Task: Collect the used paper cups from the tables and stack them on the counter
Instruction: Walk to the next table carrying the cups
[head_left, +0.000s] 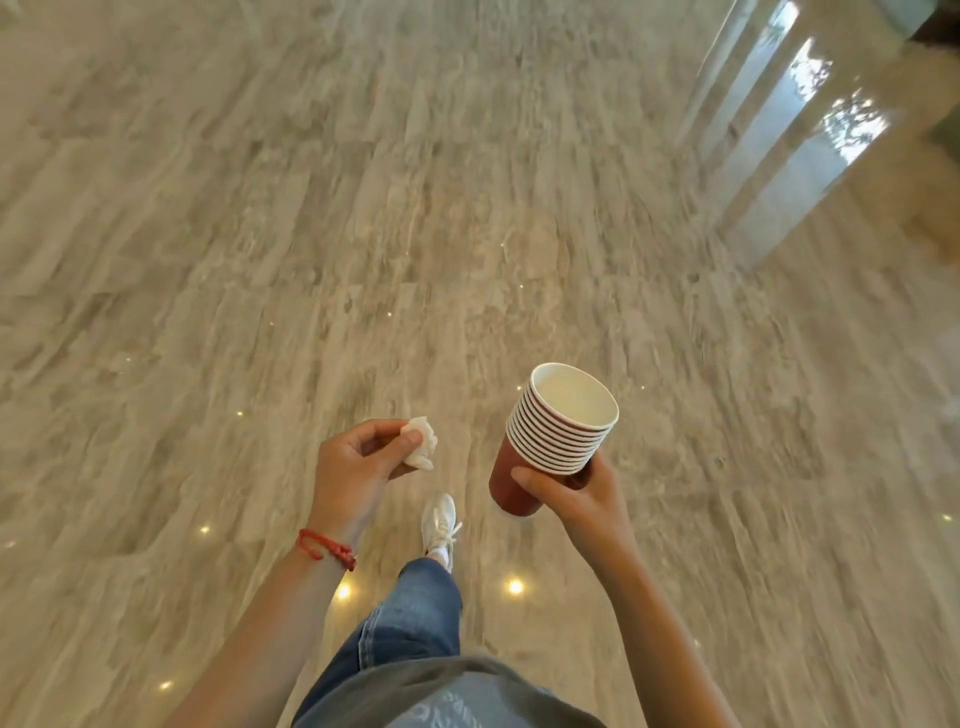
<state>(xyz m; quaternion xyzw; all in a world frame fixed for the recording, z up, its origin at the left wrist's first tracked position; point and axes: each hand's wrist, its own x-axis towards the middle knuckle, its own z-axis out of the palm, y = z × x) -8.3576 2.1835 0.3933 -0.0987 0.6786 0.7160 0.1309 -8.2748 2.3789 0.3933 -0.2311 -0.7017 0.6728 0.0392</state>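
Observation:
A nested stack of several red paper cups (558, 434) with white rims and a white inside leans toward upper right. My right hand (569, 493) grips the stack around its lower part, thumb across the red side of the bottom cup. My left hand (358, 465) pinches a crumpled white tissue (422, 441) between thumb and fingers; a red string bracelet circles that wrist. Both hands are held out over the floor at about waist height, roughly a hand's width apart.
Polished beige marble floor (363, 234) stretches ahead, blurred by motion and dotted with ceiling-light reflections. My leg in blue jeans and a white sneaker (439, 522) steps forward between the hands. A bright window reflection and the base of pale furniture (930, 208) lie at upper right.

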